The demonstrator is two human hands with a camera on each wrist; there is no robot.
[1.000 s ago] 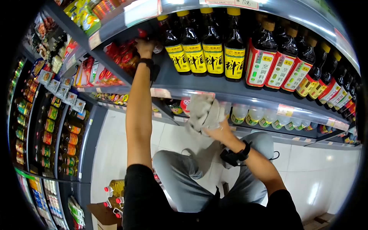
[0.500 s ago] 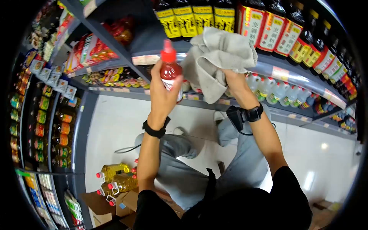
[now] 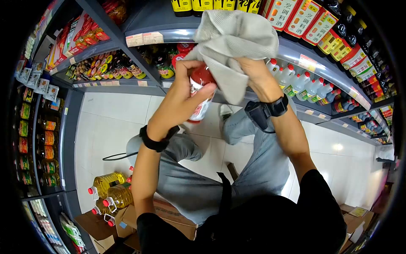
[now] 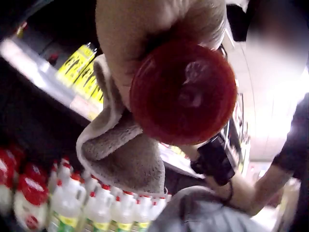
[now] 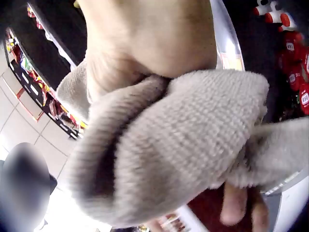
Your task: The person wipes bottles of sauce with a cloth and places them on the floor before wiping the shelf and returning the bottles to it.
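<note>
The left hand (image 3: 179,100) holds a red bottle (image 3: 203,76), its thumb across the label (image 3: 198,109) and its fingers around the far side. The right hand (image 3: 260,80) holds a bunched grey cloth (image 3: 237,40), which hides most of its fingers; how tightly they grip, I cannot tell. The bottle is in the air in front of the shelf (image 3: 154,21), tilted, its base toward the person and its top end covered by the cloth, so the cap is hidden. In the left wrist view the round red base (image 4: 186,92) faces the camera and a fold of cloth hangs beside it. Each wrist wears a black strap. On the far shelf stand dark bottles with yellow labels (image 3: 203,5), and right of them bottles with red-and-white labels (image 3: 294,19). Below, to the right, is a row of pale jugs (image 3: 302,83) with red caps. Near on the left, oil jugs (image 3: 118,195) stand by an open carton (image 3: 95,222) on the white-tiled floor (image 3: 112,114). The person's knees, in grey trousers (image 3: 182,178), are bent.
</note>
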